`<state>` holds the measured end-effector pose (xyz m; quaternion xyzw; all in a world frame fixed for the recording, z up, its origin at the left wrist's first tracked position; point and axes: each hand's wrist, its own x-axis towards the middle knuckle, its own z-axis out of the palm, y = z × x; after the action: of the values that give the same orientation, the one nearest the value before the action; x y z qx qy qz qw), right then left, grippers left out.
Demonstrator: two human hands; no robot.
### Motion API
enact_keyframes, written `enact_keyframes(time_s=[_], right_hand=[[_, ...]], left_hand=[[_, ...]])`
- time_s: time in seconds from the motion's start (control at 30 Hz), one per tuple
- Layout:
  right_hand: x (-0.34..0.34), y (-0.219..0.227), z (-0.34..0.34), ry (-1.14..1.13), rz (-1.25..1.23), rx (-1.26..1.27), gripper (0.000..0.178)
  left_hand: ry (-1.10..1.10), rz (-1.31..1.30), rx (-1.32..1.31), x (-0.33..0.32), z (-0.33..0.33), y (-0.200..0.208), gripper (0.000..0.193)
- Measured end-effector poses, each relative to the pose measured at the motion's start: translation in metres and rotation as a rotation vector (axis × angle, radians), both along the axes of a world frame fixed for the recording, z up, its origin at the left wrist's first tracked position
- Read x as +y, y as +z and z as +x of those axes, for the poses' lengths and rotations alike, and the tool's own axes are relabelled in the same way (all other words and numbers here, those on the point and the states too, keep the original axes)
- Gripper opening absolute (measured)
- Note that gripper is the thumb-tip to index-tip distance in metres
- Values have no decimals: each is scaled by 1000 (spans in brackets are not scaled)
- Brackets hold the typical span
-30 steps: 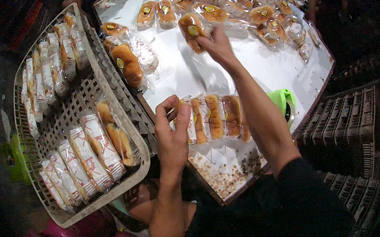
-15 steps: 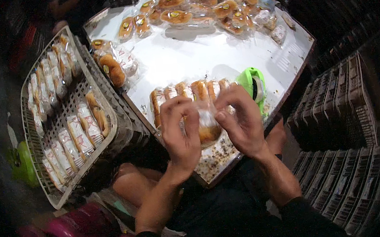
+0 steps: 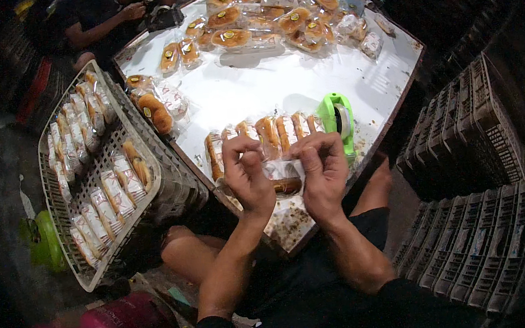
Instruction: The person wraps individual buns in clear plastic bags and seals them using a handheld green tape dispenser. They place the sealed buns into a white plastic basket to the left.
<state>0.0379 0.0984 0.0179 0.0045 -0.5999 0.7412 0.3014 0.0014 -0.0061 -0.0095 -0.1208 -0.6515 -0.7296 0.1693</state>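
Both hands [image 3: 285,174] pinch wrapped bun [image 3: 284,178] above white table [image 3: 255,89].

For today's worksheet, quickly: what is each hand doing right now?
Left hand: closed, pinching the wrapped bread packet.
Right hand: closed on the same packet's other side.

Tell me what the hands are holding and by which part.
Both the left hand and right hand pinch one clear-wrapped bun by the wrapper's upper edge.

Single head-worn fisheye view, looking steeply down from above, close to the person's left hand [image 3: 248,175] and right hand [image 3: 323,174], white table [image 3: 255,85] ahead, edges bending toward the rim
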Motion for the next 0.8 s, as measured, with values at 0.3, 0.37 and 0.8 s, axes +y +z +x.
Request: enact_keyframes(time_s=[0.3,0.37,0.8], right_hand=[[-1,3,7,106,-64,-42,14],[-2,3,14,16,244,-85,14],[-4,3,3,138,167,92,19]], left_hand=[[148,23,118,-1,15,1,26],[204,-51,232,-14,17,9,26],[191,105,-12,-8,6,18,30]])
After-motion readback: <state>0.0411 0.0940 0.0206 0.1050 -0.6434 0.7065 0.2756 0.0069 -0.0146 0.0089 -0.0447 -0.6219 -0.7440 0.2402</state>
